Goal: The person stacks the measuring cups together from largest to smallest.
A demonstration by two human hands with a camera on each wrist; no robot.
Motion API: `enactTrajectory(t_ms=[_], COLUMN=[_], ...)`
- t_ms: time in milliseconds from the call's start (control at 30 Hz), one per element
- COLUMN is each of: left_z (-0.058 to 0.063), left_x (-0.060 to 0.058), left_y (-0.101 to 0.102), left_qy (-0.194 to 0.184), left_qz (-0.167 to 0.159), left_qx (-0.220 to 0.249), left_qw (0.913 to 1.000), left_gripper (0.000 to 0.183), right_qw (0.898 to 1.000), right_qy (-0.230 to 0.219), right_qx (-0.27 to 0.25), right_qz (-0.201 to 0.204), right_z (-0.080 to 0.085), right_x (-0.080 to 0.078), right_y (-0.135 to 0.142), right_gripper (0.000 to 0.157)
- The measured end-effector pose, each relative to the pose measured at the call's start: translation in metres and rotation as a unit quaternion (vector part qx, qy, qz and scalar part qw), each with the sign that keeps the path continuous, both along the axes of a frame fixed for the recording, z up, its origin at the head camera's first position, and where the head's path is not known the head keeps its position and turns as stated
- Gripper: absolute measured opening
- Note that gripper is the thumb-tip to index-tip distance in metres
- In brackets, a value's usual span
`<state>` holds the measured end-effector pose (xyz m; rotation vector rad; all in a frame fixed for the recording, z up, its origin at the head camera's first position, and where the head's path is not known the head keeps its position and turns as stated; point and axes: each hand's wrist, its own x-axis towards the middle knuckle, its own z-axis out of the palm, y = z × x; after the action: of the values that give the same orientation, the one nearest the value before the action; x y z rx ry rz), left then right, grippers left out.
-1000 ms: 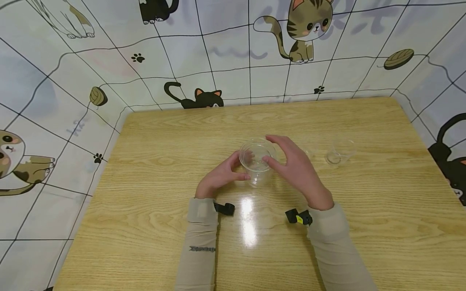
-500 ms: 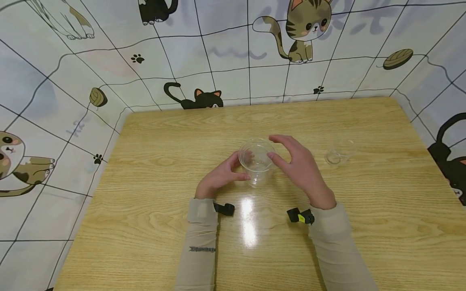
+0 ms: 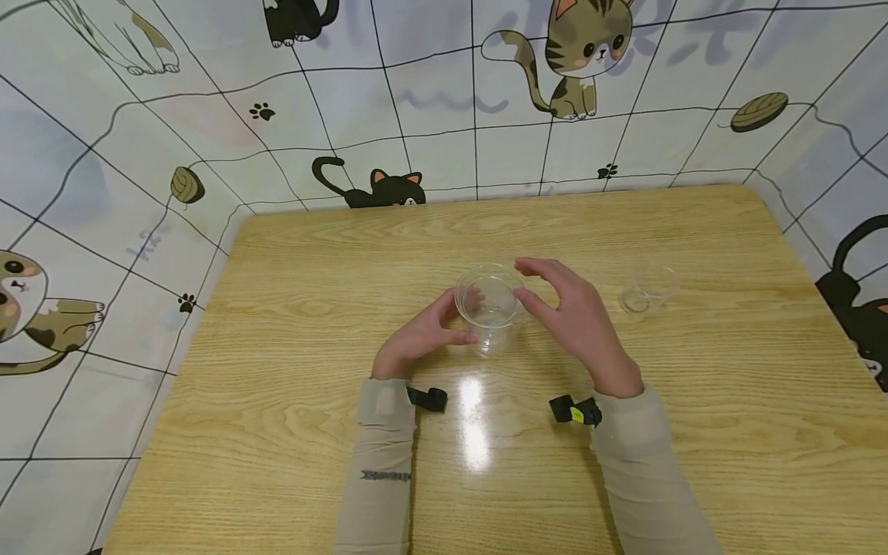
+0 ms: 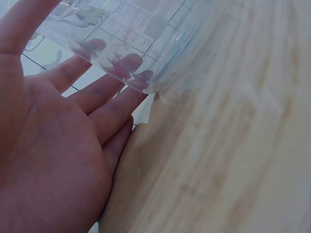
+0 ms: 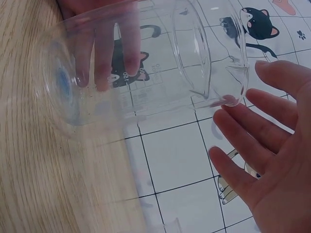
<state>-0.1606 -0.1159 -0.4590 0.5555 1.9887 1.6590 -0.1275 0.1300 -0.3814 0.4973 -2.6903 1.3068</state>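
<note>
A clear measuring cup (image 3: 489, 312) with printed graduations stands upright on the wooden table. In the right wrist view the cup (image 5: 160, 104) shows a second ring line below its rim. My left hand (image 3: 423, 331) holds it from the left, thumb in front and fingers behind; the fingertips press its wall in the left wrist view, where the left hand (image 4: 63, 136) is palm up beside the cup (image 4: 126, 43). To the right of the rim, my right hand (image 3: 572, 320) is spread, its fingertips close to the rim; the right hand (image 5: 277, 141) holds nothing.
A smaller clear cup (image 3: 645, 293) stands on the table (image 3: 277, 324) to the right of the right hand. White walls with cat drawings (image 3: 444, 100) enclose the table at the back and both sides.
My right hand has shifted a little to the right, its thumb and fingers drawing back from over the cup's rim. The left hand and the cup stay in place.
</note>
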Motion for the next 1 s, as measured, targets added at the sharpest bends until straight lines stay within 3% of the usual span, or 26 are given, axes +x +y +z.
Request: enactTrajectory(t_ms=[200,433,1000], left_z=[0.004,0.025,0.026], left_x=[0.000,0.007,0.007], left_y=[0.000,0.001,0.002], left_qy=[-0.010,-0.023,-0.026], left_qz=[-0.002,-0.009,-0.013], left_qx=[-0.001,0.006,0.010], left_qw=[0.9999,0.9997,0.9995], left_gripper=[0.078,0.079,0.080], right_qw=[1.000,1.000,0.999], right_qy=[-0.012,-0.025,-0.022], right_qx=[-0.003,-0.001,-0.018], right_qz=[0.000,-0.006,-0.034], right_z=[-0.001,0.000,-0.005], right_x=[-0.001,-0.001,-0.004], right_y=[0.001,0.003,0.016], right_gripper=[0.046,0.047,0.046])
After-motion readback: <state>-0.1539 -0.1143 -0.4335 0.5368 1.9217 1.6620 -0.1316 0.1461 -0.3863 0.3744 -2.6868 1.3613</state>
